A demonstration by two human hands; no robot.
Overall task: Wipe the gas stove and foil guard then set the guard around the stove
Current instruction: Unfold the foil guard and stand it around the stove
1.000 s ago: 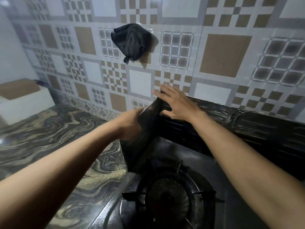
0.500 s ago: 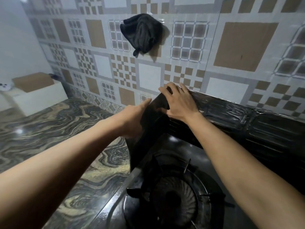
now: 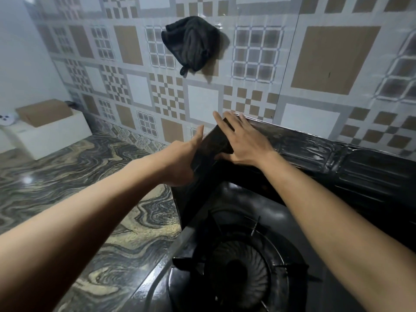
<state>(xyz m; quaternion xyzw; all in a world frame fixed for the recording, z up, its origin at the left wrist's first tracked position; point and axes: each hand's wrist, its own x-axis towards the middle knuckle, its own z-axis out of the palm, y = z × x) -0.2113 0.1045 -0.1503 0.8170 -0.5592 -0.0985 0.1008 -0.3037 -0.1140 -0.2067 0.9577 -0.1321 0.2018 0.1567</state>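
The black gas stove (image 3: 245,206) fills the lower right, its round burner (image 3: 238,273) in the foreground. A dark, crinkled foil guard (image 3: 360,167) stands upright along the stove's back edge and bends forward at the left corner into a side panel (image 3: 193,199). My left hand (image 3: 182,158) holds the outer face of that side panel near the corner, thumb up. My right hand (image 3: 243,140) lies flat with spread fingers on the inner face at the corner's top edge.
A dark cloth (image 3: 191,41) hangs on the patterned tile wall (image 3: 333,61) above the corner. A marbled counter (image 3: 67,185) stretches left of the stove. A white box with a cardboard lid (image 3: 49,124) sits at the far left by the wall.
My view has shifted slightly. My right hand has slid a little along the guard's top at the corner, and my left hand stays on the side panel.
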